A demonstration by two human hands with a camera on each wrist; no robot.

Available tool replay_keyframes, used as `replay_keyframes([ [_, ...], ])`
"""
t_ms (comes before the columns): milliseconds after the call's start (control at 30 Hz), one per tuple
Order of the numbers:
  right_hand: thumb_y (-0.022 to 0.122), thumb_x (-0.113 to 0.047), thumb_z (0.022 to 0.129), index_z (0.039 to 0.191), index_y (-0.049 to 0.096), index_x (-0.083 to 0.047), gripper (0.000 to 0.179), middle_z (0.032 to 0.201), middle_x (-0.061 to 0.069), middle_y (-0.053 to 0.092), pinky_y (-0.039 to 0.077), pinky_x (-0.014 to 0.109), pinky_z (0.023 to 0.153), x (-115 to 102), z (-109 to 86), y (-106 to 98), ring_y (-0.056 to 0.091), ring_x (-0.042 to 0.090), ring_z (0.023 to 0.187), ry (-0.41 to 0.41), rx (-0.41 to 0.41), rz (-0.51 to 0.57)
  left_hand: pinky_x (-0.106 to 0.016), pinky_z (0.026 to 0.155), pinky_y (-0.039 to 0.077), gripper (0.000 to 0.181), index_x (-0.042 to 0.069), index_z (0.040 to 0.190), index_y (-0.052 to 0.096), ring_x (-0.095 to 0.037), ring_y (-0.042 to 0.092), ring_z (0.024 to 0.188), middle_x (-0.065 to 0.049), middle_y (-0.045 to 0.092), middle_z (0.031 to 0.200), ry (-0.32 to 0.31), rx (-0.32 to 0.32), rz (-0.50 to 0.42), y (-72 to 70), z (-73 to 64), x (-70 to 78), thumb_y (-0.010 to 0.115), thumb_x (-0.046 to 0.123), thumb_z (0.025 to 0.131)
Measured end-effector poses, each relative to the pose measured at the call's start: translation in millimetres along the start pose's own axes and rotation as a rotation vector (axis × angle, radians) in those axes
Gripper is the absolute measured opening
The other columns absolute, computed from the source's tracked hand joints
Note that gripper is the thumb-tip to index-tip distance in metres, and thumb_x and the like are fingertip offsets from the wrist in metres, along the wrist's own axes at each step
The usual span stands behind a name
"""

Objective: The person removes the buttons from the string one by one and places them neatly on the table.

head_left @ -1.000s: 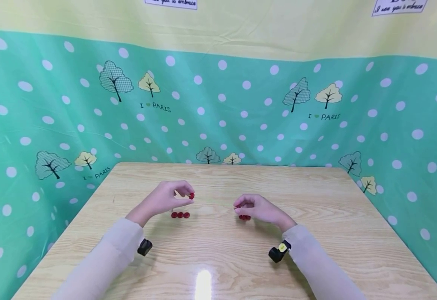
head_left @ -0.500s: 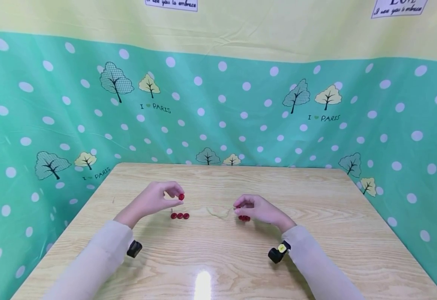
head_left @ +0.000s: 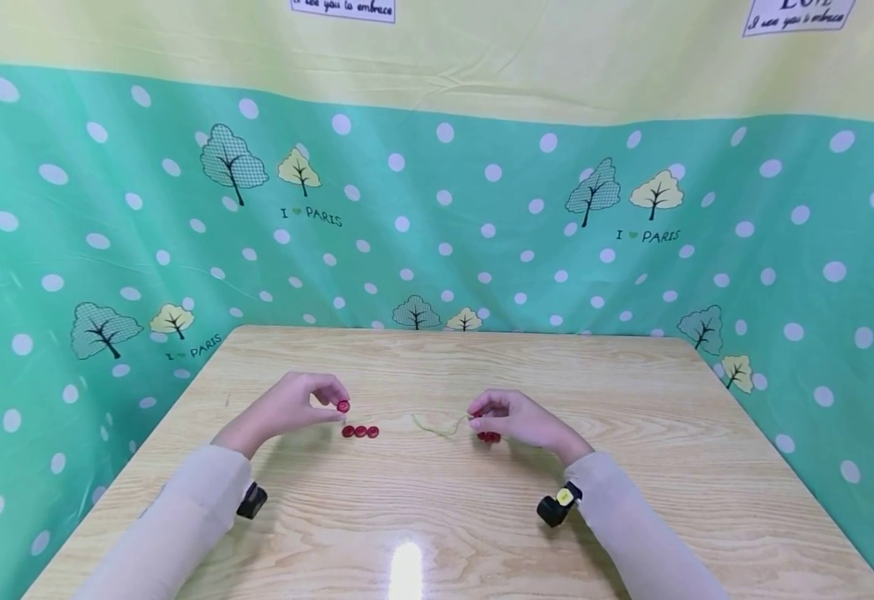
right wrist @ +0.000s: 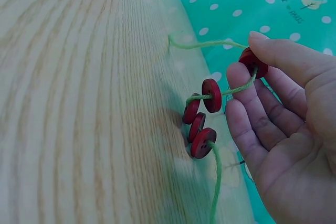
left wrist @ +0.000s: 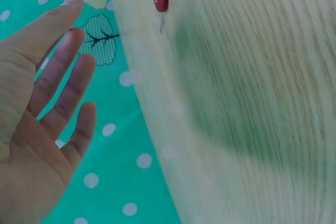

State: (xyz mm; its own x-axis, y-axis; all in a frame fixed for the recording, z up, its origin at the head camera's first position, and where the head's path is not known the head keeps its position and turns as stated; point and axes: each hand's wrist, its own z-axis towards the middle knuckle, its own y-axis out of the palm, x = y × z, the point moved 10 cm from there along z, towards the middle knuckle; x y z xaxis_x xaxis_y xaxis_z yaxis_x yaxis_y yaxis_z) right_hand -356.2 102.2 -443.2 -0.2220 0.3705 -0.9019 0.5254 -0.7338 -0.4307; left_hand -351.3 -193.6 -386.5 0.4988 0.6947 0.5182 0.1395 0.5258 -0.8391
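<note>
1. Your left hand (head_left: 287,408) pinches one red button (head_left: 343,406) between thumb and finger, just above the table (head_left: 481,517). The left wrist view hides that pinch; the other fingers there are spread loosely, slightly bent.
2. Below it, three loose buttons (head_left: 361,432) lie in a row on the table. Left wrist view cuts the row off at the top edge, so only two show.
3. Thin grey sliver (left wrist: 161,24) beside the row: too faint to identify.
4. Your right hand (head_left: 522,419) has thumb and finger closed on a threaded button (right wrist: 254,60); the remaining fingers are loosely curved, apart from it.
5. Four more strung buttons (right wrist: 212,96) hang near your right fingers on the green cord (right wrist: 217,182) (head view mostly buries these behind your hand).
6. One cord end runs out of the right wrist view's bottom edge; can't tell where it stops.
</note>
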Motion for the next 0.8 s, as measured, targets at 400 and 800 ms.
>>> replay_keyframes([
  [400, 0.071, -0.024, 0.096, 0.117, 0.066, -0.005, 0.029, 0.097, 0.013, 0.07, 0.054, 0.041, 0.075, 1.9, 0.8, -0.6, 0.065, 0.031, 0.085, -0.001, 0.003, 0.017, -0.035, 0.079, 0.054, 0.017, 0.013, 0.097, 0.073, -0.013, 0.061, 0.083, 0.008, 0.065, 0.086, -0.062, -0.089, 0.017, 18.9, -8.8, -26.1, 0.082, 0.012, 0.083],
  [800, 0.071, -0.027, 0.096, 0.116, 0.066, -0.007, 0.029, 0.097, 0.009, 0.069, 0.053, 0.039, 0.075, 2.8, 0.5, -1.0, 0.064, 0.027, 0.085, -0.005, 0.008, 0.0, -0.032, 0.078, 0.052, 0.018, 0.013, 0.097, 0.074, -0.012, 0.06, 0.082, 0.005, 0.065, 0.086, -0.177, -0.142, -0.049, 32.7, -14.2, -40.3, 0.084, 0.013, 0.081],
])
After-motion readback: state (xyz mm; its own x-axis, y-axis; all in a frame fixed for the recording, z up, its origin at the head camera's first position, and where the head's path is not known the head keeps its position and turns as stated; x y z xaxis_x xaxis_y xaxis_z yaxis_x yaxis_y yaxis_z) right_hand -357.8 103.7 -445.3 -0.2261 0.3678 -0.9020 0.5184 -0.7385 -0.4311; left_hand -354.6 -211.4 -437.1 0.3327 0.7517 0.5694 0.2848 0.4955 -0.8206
